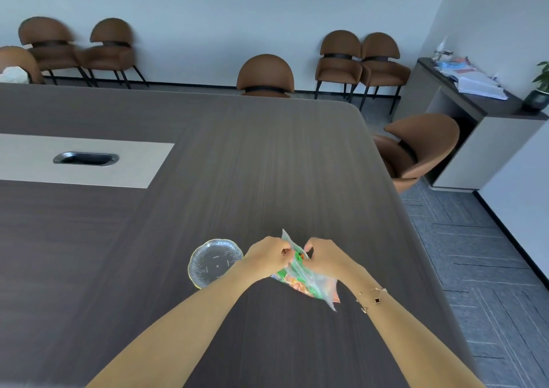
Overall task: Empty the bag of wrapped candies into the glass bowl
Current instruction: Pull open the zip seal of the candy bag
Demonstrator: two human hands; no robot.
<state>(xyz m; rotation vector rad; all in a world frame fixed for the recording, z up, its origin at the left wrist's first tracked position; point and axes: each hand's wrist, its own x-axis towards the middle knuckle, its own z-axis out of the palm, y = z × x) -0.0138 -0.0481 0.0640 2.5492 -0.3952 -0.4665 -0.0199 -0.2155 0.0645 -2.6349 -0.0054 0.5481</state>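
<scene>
A clear plastic bag [309,283] with green and orange wrapped candies inside rests on the dark wooden table [267,165]. My left hand [269,254] and my right hand [325,254] both pinch the bag's upper edge, one on each side of it. The glass bowl [212,261], round with a scalloped rim, stands to the left of the bag, partly behind my left wrist. Nothing lies inside the bowl.
The table's right edge runs close to the bag, with a brown chair [416,147] beyond it. A cable port [86,159] sits in a pale panel at the left. More chairs line the far wall. A side cabinet [475,111] holds papers and a plant.
</scene>
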